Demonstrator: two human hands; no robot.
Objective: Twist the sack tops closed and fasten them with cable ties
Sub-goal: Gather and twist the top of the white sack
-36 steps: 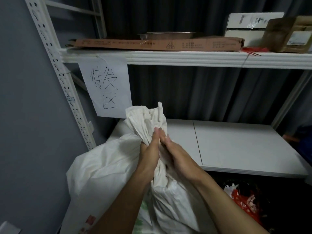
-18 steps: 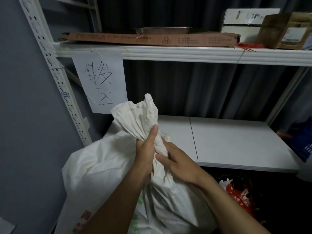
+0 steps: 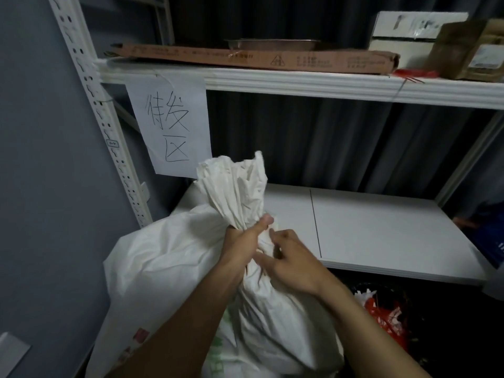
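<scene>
A full white woven sack (image 3: 163,268) stands in front of me against the grey wall, its top (image 3: 234,186) gathered into a bunched neck that sticks upward. My left hand (image 3: 242,241) is fisted around that neck, thumb pointing up. My right hand (image 3: 289,260) is right beside it, just below and to the right, fingers curled against the neck. A bundle of red cable ties (image 3: 409,73) lies on the upper shelf at the right. I see no tie in either hand.
A white metal rack holds a lower shelf (image 3: 381,236) behind the sack and an upper shelf (image 3: 300,83) with a flat cardboard box (image 3: 245,57), a metal tray and two boxes at right. A handwritten paper sign (image 3: 171,126) hangs at left. Red and white scraps (image 3: 381,315) lie below right.
The sack's neck has been bunched tighter and stands more upright. My left hand keeps its grip; my right hand has shifted from flat on the sack to curled at the neck.
</scene>
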